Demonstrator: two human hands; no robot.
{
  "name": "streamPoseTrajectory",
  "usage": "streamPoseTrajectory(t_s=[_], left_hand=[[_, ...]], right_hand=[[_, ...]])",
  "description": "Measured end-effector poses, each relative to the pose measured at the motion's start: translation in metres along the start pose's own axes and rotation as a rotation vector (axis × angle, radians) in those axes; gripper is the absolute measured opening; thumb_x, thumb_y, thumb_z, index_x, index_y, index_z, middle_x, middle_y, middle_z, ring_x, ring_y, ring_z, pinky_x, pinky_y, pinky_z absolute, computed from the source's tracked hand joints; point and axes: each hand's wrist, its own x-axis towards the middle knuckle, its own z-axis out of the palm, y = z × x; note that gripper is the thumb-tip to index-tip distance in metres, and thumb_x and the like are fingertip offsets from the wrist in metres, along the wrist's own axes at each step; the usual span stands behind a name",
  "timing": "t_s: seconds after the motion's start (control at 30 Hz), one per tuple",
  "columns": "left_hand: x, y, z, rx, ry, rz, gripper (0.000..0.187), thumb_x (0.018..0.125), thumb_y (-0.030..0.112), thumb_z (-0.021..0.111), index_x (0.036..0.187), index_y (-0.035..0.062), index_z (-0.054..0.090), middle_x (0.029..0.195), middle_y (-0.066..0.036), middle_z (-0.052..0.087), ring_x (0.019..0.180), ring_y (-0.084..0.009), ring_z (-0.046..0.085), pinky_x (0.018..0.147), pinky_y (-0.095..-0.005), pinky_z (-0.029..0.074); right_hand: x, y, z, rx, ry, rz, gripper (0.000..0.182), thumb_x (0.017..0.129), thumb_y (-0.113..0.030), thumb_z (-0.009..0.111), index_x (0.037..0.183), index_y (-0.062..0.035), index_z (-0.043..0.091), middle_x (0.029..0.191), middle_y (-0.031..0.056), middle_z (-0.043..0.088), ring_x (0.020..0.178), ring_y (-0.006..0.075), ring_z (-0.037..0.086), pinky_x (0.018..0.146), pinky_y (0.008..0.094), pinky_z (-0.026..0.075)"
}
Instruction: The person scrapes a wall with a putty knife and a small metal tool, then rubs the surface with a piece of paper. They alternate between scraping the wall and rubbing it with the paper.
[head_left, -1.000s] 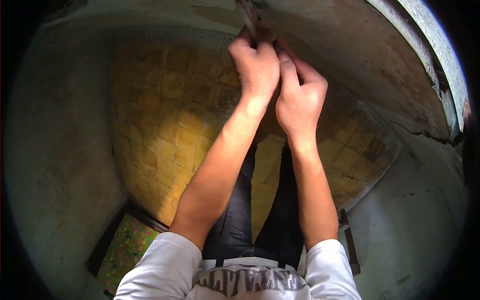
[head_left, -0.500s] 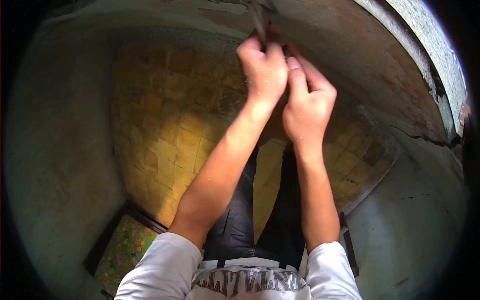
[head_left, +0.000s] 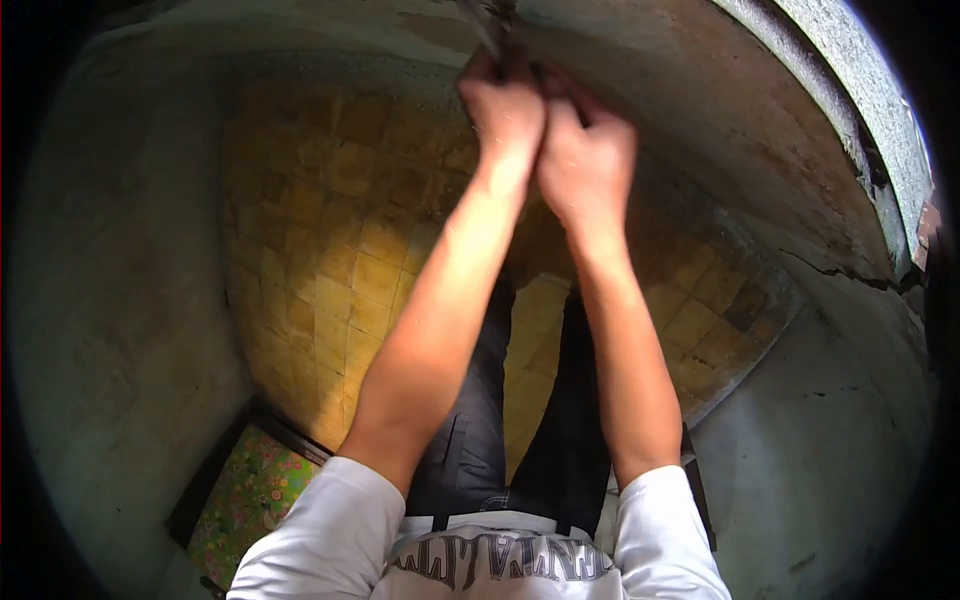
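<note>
My left hand (head_left: 508, 112) is closed on a thin, dark bar-like tool (head_left: 481, 27) near the top of the view. The bar slants up and left from my fingers toward the wall (head_left: 660, 70), blurred by motion. Right beside it, touching or almost touching, my right hand (head_left: 588, 160) is closed too, thumb side up. What its fingers wrap round is hidden behind the knuckles. The wall's paint is worn and patchy close to the bar's far end, which runs out of sight at the top edge. Small pale specks lie on both forearms.
Yellow floor tiles (head_left: 375, 270) lie below, partly sunlit. A stool or chair with a flowered seat (head_left: 255, 485) stands at lower left, and a dark piece of furniture (head_left: 700, 495) at lower right. A bright ledge (head_left: 880, 110) and a crack (head_left: 850, 277) are at right.
Both hands have moved a little up and to the left, together with the bar. My right hand now sits closer against the left.
</note>
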Motion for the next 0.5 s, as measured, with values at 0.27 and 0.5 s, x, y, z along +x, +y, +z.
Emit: streamPoseTrajectory(t_s=[0.27,0.5], left_hand=[[-0.01,0.005,-0.004,-0.084,-0.102,-0.038,0.036,0.097,0.018,0.055,0.123,-0.0075,0.058,0.107,-0.009,0.067,0.097,-0.0115,0.057,0.087,-0.0269,0.045],[-0.015,-0.003,-0.006,-0.11,-0.129,0.078,0.022,0.095,0.015,0.053,0.09,-0.0061,0.058,0.071,-0.006,0.059,0.069,-0.0101,0.049,0.062,-0.0306,0.043]], right_hand=[[-0.01,0.0,-0.007,0.104,-0.033,0.064,0.033,0.092,-0.014,0.053,0.118,0.0031,0.063,0.105,0.0221,0.07,0.099,0.0224,0.066,0.087,0.0308,0.049],[-0.028,0.009,-0.008,0.113,0.025,-0.013,0.034,0.096,-0.014,0.048,0.123,0.0019,0.061,0.114,0.0193,0.067,0.104,0.0216,0.064,0.091,0.0311,0.047]])
